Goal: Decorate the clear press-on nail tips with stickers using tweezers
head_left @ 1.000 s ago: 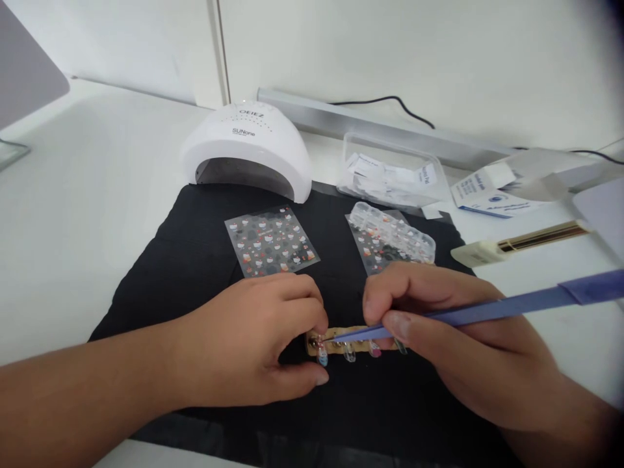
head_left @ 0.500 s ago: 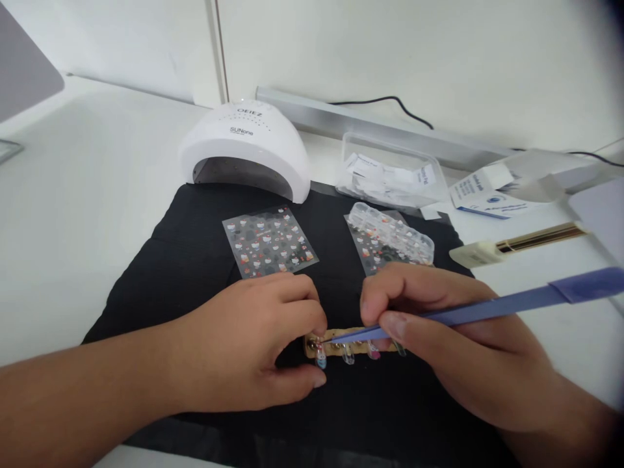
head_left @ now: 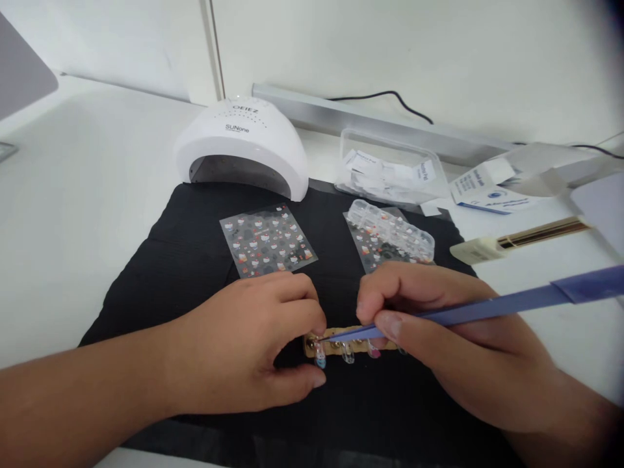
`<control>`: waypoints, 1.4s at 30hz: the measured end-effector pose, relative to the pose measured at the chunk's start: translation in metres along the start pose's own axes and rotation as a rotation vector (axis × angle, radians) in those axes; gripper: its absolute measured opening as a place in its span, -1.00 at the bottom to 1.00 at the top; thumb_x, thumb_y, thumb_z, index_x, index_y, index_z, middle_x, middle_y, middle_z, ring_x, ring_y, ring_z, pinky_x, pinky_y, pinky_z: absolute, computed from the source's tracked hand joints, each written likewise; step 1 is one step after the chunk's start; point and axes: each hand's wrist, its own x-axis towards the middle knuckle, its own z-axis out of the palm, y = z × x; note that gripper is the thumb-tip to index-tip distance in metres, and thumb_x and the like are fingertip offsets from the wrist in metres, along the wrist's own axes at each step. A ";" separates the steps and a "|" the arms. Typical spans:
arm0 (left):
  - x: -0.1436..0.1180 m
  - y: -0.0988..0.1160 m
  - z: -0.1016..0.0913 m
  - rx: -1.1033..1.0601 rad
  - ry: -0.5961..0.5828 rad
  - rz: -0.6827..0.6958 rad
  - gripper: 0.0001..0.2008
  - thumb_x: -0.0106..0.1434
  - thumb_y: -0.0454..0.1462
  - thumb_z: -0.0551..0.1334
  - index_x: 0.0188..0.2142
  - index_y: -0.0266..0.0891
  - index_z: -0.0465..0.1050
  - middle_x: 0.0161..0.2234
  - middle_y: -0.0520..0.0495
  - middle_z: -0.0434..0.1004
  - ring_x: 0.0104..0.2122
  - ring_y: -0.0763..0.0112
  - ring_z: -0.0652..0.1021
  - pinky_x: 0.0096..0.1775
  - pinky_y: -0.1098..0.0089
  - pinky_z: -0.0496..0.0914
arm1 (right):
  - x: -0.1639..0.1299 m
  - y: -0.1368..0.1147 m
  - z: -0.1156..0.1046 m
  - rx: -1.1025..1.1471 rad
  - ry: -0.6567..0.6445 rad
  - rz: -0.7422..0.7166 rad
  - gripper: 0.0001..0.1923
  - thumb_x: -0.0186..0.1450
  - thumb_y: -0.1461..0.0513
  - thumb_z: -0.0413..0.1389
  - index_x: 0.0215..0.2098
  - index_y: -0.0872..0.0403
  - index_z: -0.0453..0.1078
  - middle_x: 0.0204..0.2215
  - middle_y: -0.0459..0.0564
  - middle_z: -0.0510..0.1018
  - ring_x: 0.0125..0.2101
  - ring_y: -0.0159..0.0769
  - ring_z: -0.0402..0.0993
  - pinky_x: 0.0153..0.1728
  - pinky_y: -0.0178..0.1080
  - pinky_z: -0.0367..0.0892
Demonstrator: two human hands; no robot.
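In the lower middle of the frame a narrow tan strip [head_left: 341, 342] carrying a row of small false nails [head_left: 347, 353] lies on a black mat [head_left: 195, 253] spread over the white counter [head_left: 73, 214]. The left end of the strip is pinched by the left hand [head_left: 244, 344], whose fingers [head_left: 312, 318] are curled closed against it, the thumb lying below. A pair of blue tweezers [head_left: 487, 309] is gripped like a pen by the right hand [head_left: 439, 338], fingers closed round the shaft, and its point is set on the leftmost nail, just beside the left fingertips. Whether anything is held in the point cannot be told.

Judged from the strip, the work is part done: colour shows on the leftmost nail and on one further right, while the nail between them looks clear; the right end of the strip is hidden by the right hand.

In the centre of the frame a sheet of stickers [head_left: 267, 240] lies flat on the mat, well apart from the hands. To its right a second sheet is partly covered by a clear plastic box [head_left: 394, 231]. At the upper middle a white nail lamp [head_left: 244, 146] stands at the mat's far edge, with a clear tub of paper packets [head_left: 390, 172] to its right. A gold-handled tool [head_left: 521, 240] rests at the right of the frame.
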 end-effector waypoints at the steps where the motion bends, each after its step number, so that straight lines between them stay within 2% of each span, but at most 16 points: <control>1: 0.000 0.000 0.000 0.000 0.000 -0.004 -0.87 0.17 -0.32 0.33 -0.25 -0.25 0.51 -0.26 -0.02 0.46 -0.32 0.41 0.45 -0.34 0.44 0.34 | 0.000 0.000 0.000 -0.003 -0.004 -0.001 -0.84 0.31 0.30 0.02 -0.40 0.01 0.39 -0.64 -0.20 0.38 -0.62 -0.48 0.25 -0.62 -0.43 0.20; 9: 0.001 -0.001 0.000 -0.003 -0.001 -0.004 -0.87 0.18 -0.33 0.32 -0.24 -0.25 0.51 -0.25 -0.02 0.47 -0.31 0.42 0.46 -0.33 0.44 0.35 | 0.003 -0.001 0.000 -0.016 0.010 -0.023 -0.84 0.29 0.32 0.03 -0.40 0.00 0.40 -0.61 -0.22 0.42 -0.60 -0.52 0.28 -0.60 -0.48 0.21; 13: -0.001 -0.001 0.002 -0.004 0.001 -0.009 -0.86 0.18 -0.32 0.33 -0.23 -0.24 0.51 -0.24 -0.01 0.47 -0.30 0.42 0.46 -0.31 0.44 0.35 | 0.004 -0.001 0.001 0.024 -0.004 0.027 -0.85 0.29 0.31 0.03 -0.39 -0.01 0.39 -0.63 -0.22 0.39 -0.61 -0.50 0.26 -0.63 -0.45 0.19; 20: -0.001 -0.001 0.002 -0.004 -0.007 -0.020 -0.87 0.19 -0.32 0.31 -0.24 -0.24 0.52 -0.25 -0.01 0.47 -0.30 0.40 0.46 -0.30 0.42 0.36 | 0.003 -0.003 0.001 0.093 -0.022 0.101 -0.85 0.29 0.30 0.02 -0.39 0.00 0.41 -0.61 -0.17 0.44 -0.60 -0.43 0.36 -0.61 -0.38 0.22; 28: 0.000 0.000 0.000 -0.006 -0.012 -0.007 -0.88 0.20 -0.32 0.30 -0.23 -0.25 0.52 -0.25 -0.03 0.47 -0.30 0.38 0.46 -0.30 0.41 0.35 | 0.004 -0.006 0.002 0.166 0.006 0.164 -0.85 0.28 0.30 0.05 -0.40 0.00 0.43 -0.62 -0.14 0.42 -0.62 -0.41 0.30 -0.63 -0.37 0.20; 36: 0.000 0.001 0.001 -0.002 -0.017 -0.018 -0.88 0.19 -0.32 0.32 -0.24 -0.25 0.52 -0.25 -0.01 0.47 -0.29 0.39 0.46 -0.33 0.42 0.33 | 0.005 -0.007 0.001 0.121 -0.005 0.140 -0.84 0.25 0.31 0.04 -0.42 -0.01 0.41 -0.62 -0.18 0.43 -0.60 -0.44 0.32 -0.61 -0.41 0.22; 42: -0.001 0.002 0.001 0.006 -0.009 -0.009 -0.89 0.19 -0.33 0.31 -0.25 -0.25 0.51 -0.27 -0.01 0.46 -0.31 0.40 0.46 -0.32 0.41 0.33 | 0.008 -0.007 -0.001 0.079 -0.008 0.105 -0.84 0.23 0.34 0.04 -0.44 0.02 0.42 -0.63 -0.19 0.41 -0.61 -0.48 0.27 -0.64 -0.44 0.18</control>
